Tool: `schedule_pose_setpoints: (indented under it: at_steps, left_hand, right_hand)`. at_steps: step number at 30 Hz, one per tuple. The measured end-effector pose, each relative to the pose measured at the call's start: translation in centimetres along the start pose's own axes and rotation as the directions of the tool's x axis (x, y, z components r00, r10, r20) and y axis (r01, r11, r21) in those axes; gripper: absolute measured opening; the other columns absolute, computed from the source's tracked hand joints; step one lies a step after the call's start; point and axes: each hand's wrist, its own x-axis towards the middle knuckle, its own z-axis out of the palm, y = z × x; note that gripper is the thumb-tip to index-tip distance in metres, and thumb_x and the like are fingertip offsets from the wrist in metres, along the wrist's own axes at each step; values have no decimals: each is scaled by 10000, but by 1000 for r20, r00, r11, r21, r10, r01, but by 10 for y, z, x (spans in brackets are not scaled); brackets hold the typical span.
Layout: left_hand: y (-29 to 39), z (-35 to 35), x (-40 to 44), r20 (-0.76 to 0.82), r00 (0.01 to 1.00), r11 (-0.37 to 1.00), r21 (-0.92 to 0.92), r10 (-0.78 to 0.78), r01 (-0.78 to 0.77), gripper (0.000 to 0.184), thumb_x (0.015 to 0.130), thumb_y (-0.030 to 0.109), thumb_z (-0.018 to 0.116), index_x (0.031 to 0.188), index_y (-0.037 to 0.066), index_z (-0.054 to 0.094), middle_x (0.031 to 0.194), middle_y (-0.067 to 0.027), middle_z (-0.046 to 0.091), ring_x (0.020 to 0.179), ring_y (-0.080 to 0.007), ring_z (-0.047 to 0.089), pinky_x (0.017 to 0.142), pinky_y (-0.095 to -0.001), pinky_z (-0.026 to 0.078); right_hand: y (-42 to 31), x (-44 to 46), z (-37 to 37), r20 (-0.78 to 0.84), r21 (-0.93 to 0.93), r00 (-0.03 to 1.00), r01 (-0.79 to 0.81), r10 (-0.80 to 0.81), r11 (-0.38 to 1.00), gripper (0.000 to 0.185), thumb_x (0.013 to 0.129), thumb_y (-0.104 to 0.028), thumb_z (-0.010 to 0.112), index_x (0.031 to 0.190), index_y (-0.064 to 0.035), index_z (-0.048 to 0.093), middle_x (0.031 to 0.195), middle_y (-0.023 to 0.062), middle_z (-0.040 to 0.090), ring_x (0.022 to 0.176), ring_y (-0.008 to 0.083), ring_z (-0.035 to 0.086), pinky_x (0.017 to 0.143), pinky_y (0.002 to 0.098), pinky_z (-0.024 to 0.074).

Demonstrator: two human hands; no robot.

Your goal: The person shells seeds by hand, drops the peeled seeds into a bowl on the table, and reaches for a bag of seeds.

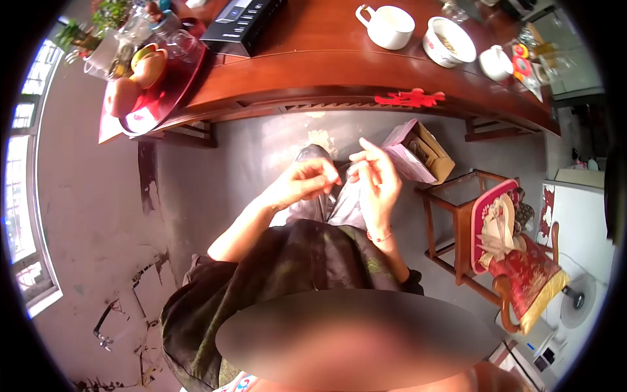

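Observation:
My left hand (307,178) is held in front of my body, above my lap, its fingers curled and the fingertips pressed together. If anything is pinched there, it is too small to make out. Close beside it, my right hand (377,175) is raised, with the thumb near the bent fingers and one finger pointing out towards the table. Whatever it may hold cannot be made out either. The hands are a short gap apart. Below them are my grey trousers (307,210), and a dark jacket (294,261) covers my front.
Ahead stands a reddish wooden table (307,72) with a white mug (390,27), a patterned bowl (449,42), a black box (238,29) and a red fruit tray (173,98). An open cardboard box (418,153) is on the floor. A wooden chair (460,215) with cushions stands right, near a fan (580,300).

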Motion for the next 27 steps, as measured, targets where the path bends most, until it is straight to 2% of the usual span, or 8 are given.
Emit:
schedule_pose_setpoints:
  at_steps: [5, 9, 11, 13, 15, 22, 24, 27]
  left_hand:
    - [58, 17, -80, -132, 807, 778, 392, 576, -491, 185, 893, 243, 633, 948, 67, 619, 759, 46, 553, 595, -13, 436, 493, -165, 305]
    - [110, 49, -155, -95, 569, 558, 383, 817, -736, 230, 858, 175, 664, 1031, 26, 639, 800, 48, 573, 677, -14, 466, 595, -159, 336]
    - [125, 74, -181, -15, 217, 197, 482, 976, -854, 247, 840, 129, 662, 1047, -2, 638, 780, 26, 554, 669, -25, 467, 583, -157, 329]
    - [138, 99, -212, 105, 52, 4, 415, 993, -910, 257, 828, 92, 654, 1066, -6, 642, 779, 7, 540, 675, -48, 473, 591, -173, 335]
    - [152, 99, -230, 446, -210, -384, 347, 870, -856, 535, 933, 322, 554, 1237, -107, 452, 908, -98, 510, 610, -101, 430, 496, -198, 326]
    - [159, 122, -279, 543, -302, -522, 311, 784, -794, 598, 888, 453, 592, 1298, 38, 461, 1080, -95, 529, 695, -152, 437, 542, -239, 338]
    - [158, 123, -286, 557, -292, -516, 299, 777, -802, 605, 877, 478, 598, 1300, 67, 467, 1103, -86, 528, 708, -158, 434, 551, -248, 337]
    - [150, 124, -289, 579, -279, -504, 273, 767, -819, 616, 859, 517, 608, 1303, 111, 477, 1136, -73, 527, 729, -168, 430, 564, -263, 335]
  right_hand:
    - [-9, -68, 4, 24, 60, 999, 31, -32, 998, 304, 915, 32, 505, 1212, 3, 561, 922, 74, 628, 680, 85, 588, 583, 196, 502]
    - [-28, -104, 1, 49, 55, 993, 105, -108, 993, 333, 901, 55, 487, 1216, -20, 565, 923, 68, 628, 669, 75, 578, 582, 191, 497]
    - [-34, -115, 2, 38, 57, 991, 122, -125, 991, 333, 904, 51, 487, 1215, -32, 569, 920, 63, 624, 672, 70, 575, 583, 189, 496]
    - [-36, -122, 3, 35, 30, 983, 178, -179, 984, 323, 910, 36, 485, 1213, -33, 573, 913, 62, 625, 670, 71, 574, 586, 193, 498]
    - [-41, -127, 7, 60, 47, 978, 195, -198, 980, 320, 911, 35, 482, 1212, -24, 571, 915, 66, 627, 677, 73, 578, 585, 198, 499]
    - [-52, -133, 14, 113, 66, 967, 220, -227, 973, 308, 918, 30, 482, 1213, -5, 564, 916, 67, 627, 676, 76, 579, 579, 202, 500]
    - [-54, -134, 17, 116, 14, 901, 419, -417, 908, 302, 921, 26, 485, 1213, 3, 560, 921, 68, 626, 676, 79, 579, 579, 200, 501]
    - [-43, -129, 11, 143, 101, 961, 224, -237, 969, 312, 916, 34, 477, 1214, 3, 560, 929, 68, 625, 667, 77, 578, 575, 196, 501]
